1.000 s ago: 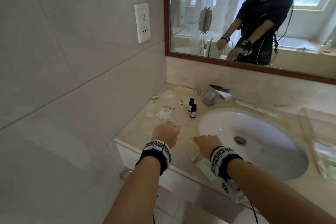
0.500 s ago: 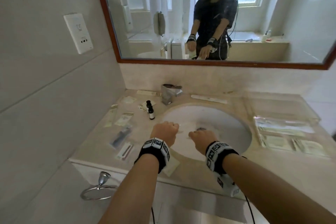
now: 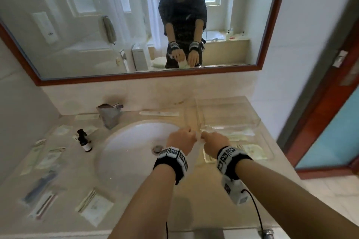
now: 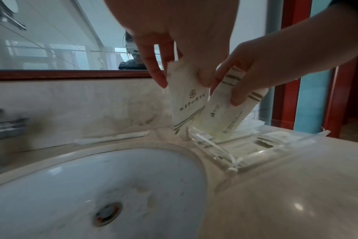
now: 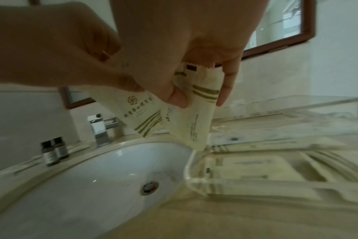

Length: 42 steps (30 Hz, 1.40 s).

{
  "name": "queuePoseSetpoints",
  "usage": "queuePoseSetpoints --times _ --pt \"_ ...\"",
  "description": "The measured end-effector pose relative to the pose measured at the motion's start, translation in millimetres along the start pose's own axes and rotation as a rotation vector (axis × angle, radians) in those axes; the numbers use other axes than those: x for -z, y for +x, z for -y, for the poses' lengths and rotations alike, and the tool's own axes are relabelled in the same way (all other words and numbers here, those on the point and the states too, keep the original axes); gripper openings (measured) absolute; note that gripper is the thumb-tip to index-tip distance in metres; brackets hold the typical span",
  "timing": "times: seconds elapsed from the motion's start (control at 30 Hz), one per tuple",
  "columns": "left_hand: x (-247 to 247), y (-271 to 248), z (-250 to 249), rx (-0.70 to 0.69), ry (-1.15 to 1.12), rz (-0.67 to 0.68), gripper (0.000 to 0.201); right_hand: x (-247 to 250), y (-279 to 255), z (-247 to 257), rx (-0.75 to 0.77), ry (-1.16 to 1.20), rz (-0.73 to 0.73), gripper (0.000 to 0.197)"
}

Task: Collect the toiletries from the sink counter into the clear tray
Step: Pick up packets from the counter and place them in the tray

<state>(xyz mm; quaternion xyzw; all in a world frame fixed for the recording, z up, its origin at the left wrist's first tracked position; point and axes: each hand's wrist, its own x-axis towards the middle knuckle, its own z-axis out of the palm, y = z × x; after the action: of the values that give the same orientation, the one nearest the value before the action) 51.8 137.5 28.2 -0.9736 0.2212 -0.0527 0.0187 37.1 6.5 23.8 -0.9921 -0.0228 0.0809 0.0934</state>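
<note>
A cream packet with a flower logo (image 4: 189,105) is pinched by the left hand (image 3: 181,138). A second striped packet (image 4: 225,111) is pinched by the right hand (image 3: 214,140). Both are held above the near-left edge of the clear tray (image 3: 258,122), where flat packets already lie.

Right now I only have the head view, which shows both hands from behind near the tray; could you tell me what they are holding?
Observer: The left hand pinches a cream logo sachet by its top.
Operator: And the right one, please?
Observer: The right hand pinches a second sachet, which hangs upright beside the first.
Operator: Are they in the tray yet?
Observer: No. The second sachet's lower end hangs at the sink-side rim of the clear tray, and neither sachet is released.
</note>
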Motion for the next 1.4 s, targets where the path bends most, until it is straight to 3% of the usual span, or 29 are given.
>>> queuePoseSetpoints --times 0.13,0.33,0.53,0.7,0.8,0.9,1.07,1.27,1.4 --pt "4 37 -42 0.055 -0.112 -0.092 0.02 13 10 -61 -0.129 0.185 -0.002 0.033" --pt "-25 75 -77 0.257 -0.395 0.045 0.031 19 21 -129 -0.252 0.388 0.022 0.042" --pt "-44 84 -83 0.368 -0.494 0.271 0.024 12 27 -164 -0.291 0.349 0.122 0.041" --pt "-59 84 -83 0.376 -0.317 0.401 0.027 2 31 -176 -0.256 0.02 0.234 0.032" --pt "-62 87 -84 0.315 -0.17 0.441 0.027 -2 34 -177 -0.19 -0.243 0.265 0.012" --pt "-62 91 -87 0.273 -0.108 0.463 0.026 -4 39 -179 -0.129 -0.365 0.273 0.014" --pt "-66 95 -94 0.19 -0.102 0.444 0.028 -7 48 -177 -0.056 -0.359 0.305 0.03" --pt "-67 97 -101 0.175 -0.064 0.543 0.029 -12 50 -175 -0.001 -0.278 0.296 0.034" --pt "-68 98 -100 0.196 -0.25 0.5 0.028 -10 49 -180 -0.033 -0.282 0.28 0.031"
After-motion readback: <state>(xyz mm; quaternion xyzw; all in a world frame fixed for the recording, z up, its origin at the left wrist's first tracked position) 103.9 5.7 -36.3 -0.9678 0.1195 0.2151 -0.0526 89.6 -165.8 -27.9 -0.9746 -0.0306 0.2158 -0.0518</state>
